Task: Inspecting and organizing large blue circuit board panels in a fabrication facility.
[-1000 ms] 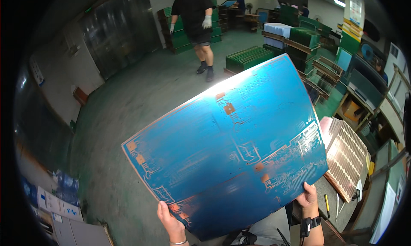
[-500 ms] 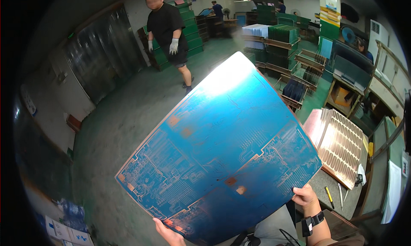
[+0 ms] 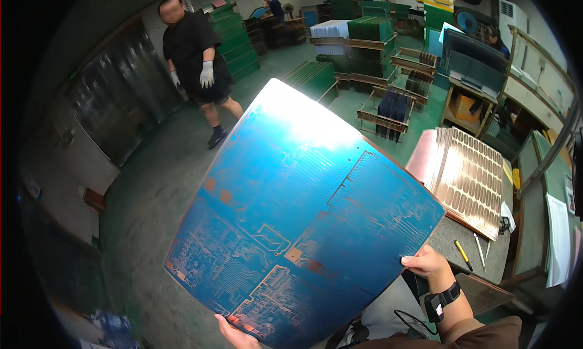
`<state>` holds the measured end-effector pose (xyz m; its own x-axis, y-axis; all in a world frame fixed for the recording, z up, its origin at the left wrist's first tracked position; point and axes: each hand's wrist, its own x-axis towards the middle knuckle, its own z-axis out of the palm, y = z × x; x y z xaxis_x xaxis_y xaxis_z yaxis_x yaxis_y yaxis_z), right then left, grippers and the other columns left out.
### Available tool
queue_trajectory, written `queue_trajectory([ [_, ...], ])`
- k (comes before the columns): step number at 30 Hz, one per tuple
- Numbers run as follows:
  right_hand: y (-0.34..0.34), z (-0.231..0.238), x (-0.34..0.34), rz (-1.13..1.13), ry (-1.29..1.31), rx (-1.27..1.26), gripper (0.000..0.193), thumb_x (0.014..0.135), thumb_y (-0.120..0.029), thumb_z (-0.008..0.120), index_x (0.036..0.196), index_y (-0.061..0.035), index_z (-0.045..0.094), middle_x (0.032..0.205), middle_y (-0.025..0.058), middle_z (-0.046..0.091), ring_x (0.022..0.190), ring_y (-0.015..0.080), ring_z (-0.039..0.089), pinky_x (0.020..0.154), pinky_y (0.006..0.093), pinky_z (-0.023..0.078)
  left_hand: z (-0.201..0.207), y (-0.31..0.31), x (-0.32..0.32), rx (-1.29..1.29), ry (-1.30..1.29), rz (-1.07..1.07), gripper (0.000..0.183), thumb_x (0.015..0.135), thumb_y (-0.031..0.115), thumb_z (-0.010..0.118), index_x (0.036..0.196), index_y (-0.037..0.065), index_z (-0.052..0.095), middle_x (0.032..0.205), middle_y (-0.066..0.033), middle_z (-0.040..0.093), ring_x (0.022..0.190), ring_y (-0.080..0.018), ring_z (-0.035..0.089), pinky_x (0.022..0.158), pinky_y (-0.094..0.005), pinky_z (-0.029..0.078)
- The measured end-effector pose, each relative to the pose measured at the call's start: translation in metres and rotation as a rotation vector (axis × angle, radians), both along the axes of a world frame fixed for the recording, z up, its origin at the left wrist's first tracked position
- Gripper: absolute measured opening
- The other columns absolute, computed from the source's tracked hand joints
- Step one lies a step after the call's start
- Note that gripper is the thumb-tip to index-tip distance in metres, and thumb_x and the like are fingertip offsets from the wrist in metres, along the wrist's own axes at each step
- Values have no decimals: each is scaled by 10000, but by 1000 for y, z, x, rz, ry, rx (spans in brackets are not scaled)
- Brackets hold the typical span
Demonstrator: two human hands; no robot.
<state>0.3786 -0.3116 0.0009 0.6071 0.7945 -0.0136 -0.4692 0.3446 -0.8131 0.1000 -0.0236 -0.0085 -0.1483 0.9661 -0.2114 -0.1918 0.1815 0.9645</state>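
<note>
A large blue circuit board panel [image 3: 303,215] with copper-coloured traces is held up tilted before me, its far end washed out by glare. At its lower left edge my left hand [image 3: 235,334] grips it, thumb along the rim and the other fingers hidden behind. My right hand [image 3: 428,263] pinches the right corner, thumb on the face. A black band with a small device [image 3: 442,301] sits on my right wrist. To the right, a stack of copper-coloured panels [image 3: 470,182] with rows of oval shapes lies on a grey worktop [image 3: 452,239].
On the worktop are a yellow marker [image 3: 463,255] and a white pen [image 3: 479,252]. Racks of upright panels [image 3: 352,30] stand ahead. A gloved person [image 3: 194,57] in dark clothes walks at the left, near a strip curtain [image 3: 121,88]. Others are farther back.
The board has turned and tilted in my hands, its glare shifting left. My view has swung to the right. The gloved person has stepped along and stands nearer the curtain side of the picture.
</note>
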Motion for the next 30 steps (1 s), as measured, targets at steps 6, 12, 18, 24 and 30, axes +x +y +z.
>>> queue_trajectory([
  [6,-6,8,-3,4,-124,-141,520,770,-84,642,1230,9,418,1162,86,497,1068,182,457,922,323,360,-8,2,-7,-10,21,-86,372,876,430,472,673,118,464,565,26,434,433,-76,415,328,-226,303],
  [12,-5,10,0,36,-189,-175,532,777,-145,652,1230,12,420,1167,89,494,1070,182,450,925,323,356,-2,-4,1,8,103,-35,336,877,396,492,717,102,478,616,13,450,473,-74,418,346,-227,309],
  [18,-6,6,1,36,-188,-168,528,783,-162,651,1228,9,424,1164,95,500,1077,183,449,930,325,355,1,-10,6,39,160,-13,290,883,358,493,740,106,493,649,15,453,480,-69,411,364,-229,318],
  [24,-7,3,1,40,-207,-159,532,786,-182,650,1228,13,427,1164,98,501,1075,182,450,929,321,356,-5,-9,2,83,187,-124,279,883,353,494,737,115,504,647,25,456,460,-65,401,365,-217,310],
  [30,-6,2,2,27,-227,-245,540,784,-202,654,1224,16,428,1160,101,503,1071,180,455,920,313,365,-14,2,-8,-4,111,-161,287,873,361,512,732,110,525,639,30,478,449,-51,410,360,-196,298],
])
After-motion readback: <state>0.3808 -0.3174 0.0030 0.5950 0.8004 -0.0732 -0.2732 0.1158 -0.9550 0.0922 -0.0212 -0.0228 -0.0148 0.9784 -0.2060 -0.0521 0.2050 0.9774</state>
